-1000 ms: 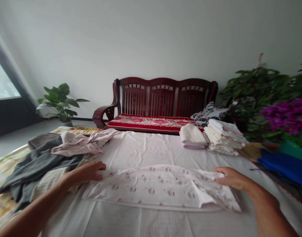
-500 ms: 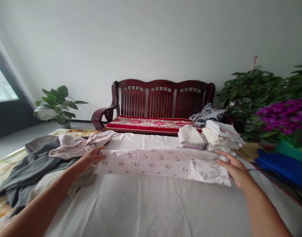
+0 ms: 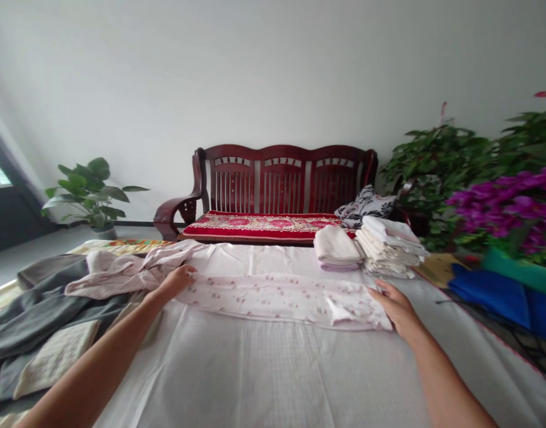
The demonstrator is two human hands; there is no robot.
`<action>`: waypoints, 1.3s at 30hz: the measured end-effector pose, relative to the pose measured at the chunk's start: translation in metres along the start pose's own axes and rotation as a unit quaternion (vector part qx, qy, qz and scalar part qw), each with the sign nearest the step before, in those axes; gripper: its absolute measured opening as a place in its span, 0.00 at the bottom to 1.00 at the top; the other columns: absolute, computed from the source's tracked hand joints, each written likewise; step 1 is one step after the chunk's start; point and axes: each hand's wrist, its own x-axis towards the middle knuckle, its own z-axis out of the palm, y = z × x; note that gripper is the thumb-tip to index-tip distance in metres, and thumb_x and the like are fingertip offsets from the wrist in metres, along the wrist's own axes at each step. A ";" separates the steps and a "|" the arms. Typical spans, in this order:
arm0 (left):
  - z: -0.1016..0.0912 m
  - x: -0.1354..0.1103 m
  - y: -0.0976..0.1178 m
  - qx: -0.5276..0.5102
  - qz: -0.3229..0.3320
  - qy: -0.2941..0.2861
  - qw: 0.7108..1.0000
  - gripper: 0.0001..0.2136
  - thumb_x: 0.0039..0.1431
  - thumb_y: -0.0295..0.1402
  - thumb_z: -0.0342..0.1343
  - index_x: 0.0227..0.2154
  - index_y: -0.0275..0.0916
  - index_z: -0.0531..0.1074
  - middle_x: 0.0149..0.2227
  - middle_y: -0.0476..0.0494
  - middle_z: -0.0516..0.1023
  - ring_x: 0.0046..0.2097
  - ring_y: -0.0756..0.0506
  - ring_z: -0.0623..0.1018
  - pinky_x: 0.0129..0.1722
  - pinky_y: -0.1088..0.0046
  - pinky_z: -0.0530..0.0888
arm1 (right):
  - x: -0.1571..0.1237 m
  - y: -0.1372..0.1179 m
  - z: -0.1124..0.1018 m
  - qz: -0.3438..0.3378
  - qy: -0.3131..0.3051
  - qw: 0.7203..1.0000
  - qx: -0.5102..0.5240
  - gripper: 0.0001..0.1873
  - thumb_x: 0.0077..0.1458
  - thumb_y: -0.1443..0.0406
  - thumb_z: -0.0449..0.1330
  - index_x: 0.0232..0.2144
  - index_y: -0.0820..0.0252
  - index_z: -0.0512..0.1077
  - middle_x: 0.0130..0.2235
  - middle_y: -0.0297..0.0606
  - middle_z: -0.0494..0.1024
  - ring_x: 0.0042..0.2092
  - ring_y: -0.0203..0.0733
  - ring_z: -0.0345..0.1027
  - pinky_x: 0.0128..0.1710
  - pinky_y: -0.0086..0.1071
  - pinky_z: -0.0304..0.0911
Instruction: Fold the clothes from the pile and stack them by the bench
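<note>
A white cloth with small pink prints (image 3: 273,296) lies folded into a long narrow strip across the white-covered table (image 3: 255,374). My left hand (image 3: 177,280) rests on the strip's left end, fingers curled over the edge. At the strip's right end lies my right hand (image 3: 395,304), fingers pressed down on the fabric. Both arms reach forward from the near edge.
A heap of grey and pale pink clothes (image 3: 68,291) lies at the left. Two stacks of folded cloths (image 3: 371,246) stand at the back right. Behind the table is a dark wooden bench (image 3: 277,190). Plants with purple flowers (image 3: 505,202) and a blue cloth (image 3: 496,297) are at the right.
Both hands carried the printed cloth's near edge away from me and laid it down, so the cloth is now a narrower strip farther up the table. The camera tilted slightly up and right.
</note>
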 end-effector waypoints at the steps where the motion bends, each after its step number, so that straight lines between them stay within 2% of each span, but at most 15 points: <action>1: 0.002 -0.001 -0.001 0.027 -0.006 0.008 1.000 0.18 0.42 0.30 0.58 0.41 0.37 0.74 0.33 0.41 0.77 0.41 0.36 0.79 0.41 0.64 0.72 | 0.001 0.002 0.000 -0.004 0.000 1.000 0.001 0.37 0.41 0.57 0.67 0.55 0.64 0.70 0.32 0.37 0.79 0.34 0.47 0.75 0.33 0.35 0.70; 3: 0.007 -0.005 0.002 0.075 -0.022 0.032 0.996 0.20 0.44 0.29 0.58 0.45 0.37 0.73 0.41 0.37 0.77 0.48 0.34 0.77 0.47 0.61 0.71 | 0.005 0.007 0.000 -0.012 0.000 1.000 -0.003 0.38 0.41 0.58 0.66 0.56 0.64 0.70 0.33 0.39 0.80 0.35 0.47 0.76 0.34 0.35 0.70; 5: 0.012 -0.013 0.013 0.131 -0.008 0.066 0.989 0.22 0.49 0.29 0.57 0.49 0.38 0.72 0.48 0.35 0.75 0.53 0.33 0.75 0.52 0.58 0.70 | 0.009 0.011 0.000 -0.018 0.006 1.000 -0.019 0.39 0.41 0.58 0.65 0.57 0.66 0.68 0.38 0.43 0.81 0.38 0.48 0.76 0.38 0.36 0.70; 6: 0.015 -0.018 0.021 0.161 0.019 0.084 0.983 0.21 0.51 0.29 0.56 0.51 0.40 0.72 0.51 0.36 0.74 0.54 0.33 0.74 0.53 0.57 0.69 | 0.010 0.011 -0.001 -0.025 0.014 0.999 -0.037 0.40 0.41 0.59 0.65 0.57 0.67 0.68 0.41 0.46 0.81 0.40 0.49 0.76 0.39 0.36 0.70; 8: 0.025 -0.031 0.041 0.197 0.119 0.099 0.968 0.18 0.56 0.30 0.54 0.50 0.42 0.73 0.52 0.39 0.74 0.54 0.36 0.74 0.55 0.58 0.69 | 0.011 0.006 -0.002 -0.061 0.038 0.992 -0.101 0.37 0.40 0.60 0.64 0.56 0.65 0.70 0.46 0.49 0.80 0.44 0.50 0.75 0.42 0.37 0.70; 10: 0.037 -0.047 0.065 0.166 0.242 0.066 0.954 0.13 0.60 0.30 0.52 0.47 0.43 0.74 0.49 0.42 0.76 0.52 0.40 0.75 0.55 0.62 0.69 | 0.007 -0.005 -0.001 -0.127 0.047 0.974 -0.183 0.32 0.41 0.61 0.63 0.52 0.60 0.74 0.47 0.47 0.80 0.45 0.50 0.74 0.44 0.38 0.68; 12: 0.054 -0.067 0.091 0.115 0.330 0.004 0.937 0.10 0.63 0.32 0.52 0.45 0.43 0.75 0.46 0.44 0.78 0.49 0.42 0.76 0.52 0.64 0.71 | -0.002 -0.020 0.005 -0.194 0.020 0.950 -0.245 0.25 0.43 0.60 0.61 0.46 0.57 0.77 0.44 0.43 0.81 0.43 0.49 0.74 0.44 0.37 0.67; 14: 0.072 -0.087 0.114 0.076 0.388 -0.056 0.917 0.09 0.64 0.32 0.53 0.44 0.44 0.75 0.44 0.45 0.78 0.47 0.44 0.77 0.50 0.67 0.72 | -0.014 -0.034 0.014 -0.229 -0.039 0.937 -0.262 0.19 0.47 0.58 0.59 0.40 0.57 0.79 0.39 0.41 0.82 0.39 0.47 0.74 0.42 0.36 0.67; 17: 0.097 -0.111 0.140 0.060 0.442 -0.107 0.889 0.10 0.63 0.33 0.56 0.46 0.44 0.75 0.44 0.45 0.78 0.48 0.44 0.76 0.51 0.67 0.71 | -0.030 -0.043 0.030 -0.234 -0.124 0.933 -0.242 0.16 0.50 0.56 0.58 0.34 0.58 0.79 0.36 0.40 0.83 0.37 0.45 0.74 0.39 0.34 0.66; 22: 0.118 -0.123 0.157 0.094 0.450 -0.144 0.876 0.25 0.54 0.31 0.62 0.57 0.46 0.69 0.48 0.43 0.75 0.49 0.41 0.73 0.52 0.64 0.71 | -0.041 -0.027 0.044 -0.238 -0.194 0.915 -0.263 0.17 0.54 0.53 0.57 0.35 0.58 0.79 0.34 0.37 0.81 0.35 0.43 0.72 0.35 0.32 0.64; 25: 0.123 -0.118 0.157 0.097 0.444 -0.148 0.878 0.20 0.56 0.26 0.56 0.52 0.47 0.73 0.44 0.44 0.75 0.47 0.43 0.74 0.50 0.67 0.71 | -0.044 -0.015 0.044 -0.273 -0.189 0.895 -0.297 0.17 0.53 0.55 0.59 0.40 0.57 0.78 0.38 0.39 0.80 0.38 0.43 0.72 0.38 0.33 0.64; 28: 0.125 -0.112 0.155 0.083 0.445 -0.154 0.878 0.20 0.57 0.20 0.49 0.46 0.46 0.77 0.39 0.46 0.76 0.44 0.46 0.75 0.47 0.72 0.71 | -0.046 -0.011 0.037 -0.340 -0.164 0.862 -0.338 0.17 0.51 0.60 0.59 0.43 0.56 0.78 0.44 0.41 0.79 0.46 0.47 0.71 0.47 0.37 0.64; 32: 0.119 -0.109 0.155 0.068 0.450 -0.167 0.874 0.21 0.53 0.18 0.49 0.43 0.45 0.78 0.36 0.48 0.77 0.41 0.48 0.76 0.45 0.75 0.70 | -0.046 -0.014 0.028 -0.362 -0.155 0.836 -0.382 0.19 0.49 0.64 0.58 0.45 0.54 0.77 0.46 0.41 0.79 0.49 0.49 0.70 0.51 0.40 0.62; 36: 0.115 -0.104 0.163 0.068 0.456 -0.189 0.867 0.13 0.58 0.24 0.52 0.39 0.44 0.79 0.34 0.49 0.78 0.38 0.48 0.77 0.42 0.75 0.71 | -0.047 -0.017 0.034 -0.352 -0.124 0.852 -0.368 0.13 0.56 0.63 0.54 0.38 0.55 0.78 0.42 0.41 0.80 0.46 0.47 0.71 0.48 0.39 0.63; 39: 0.122 -0.094 0.177 0.038 0.422 -0.139 0.895 0.09 0.63 0.29 0.52 0.37 0.42 0.79 0.37 0.47 0.80 0.41 0.47 0.78 0.45 0.74 0.71 | -0.050 -0.019 0.048 -0.348 -0.089 0.877 -0.320 0.15 0.60 0.61 0.51 0.36 0.56 0.77 0.41 0.40 0.79 0.46 0.46 0.71 0.46 0.37 0.64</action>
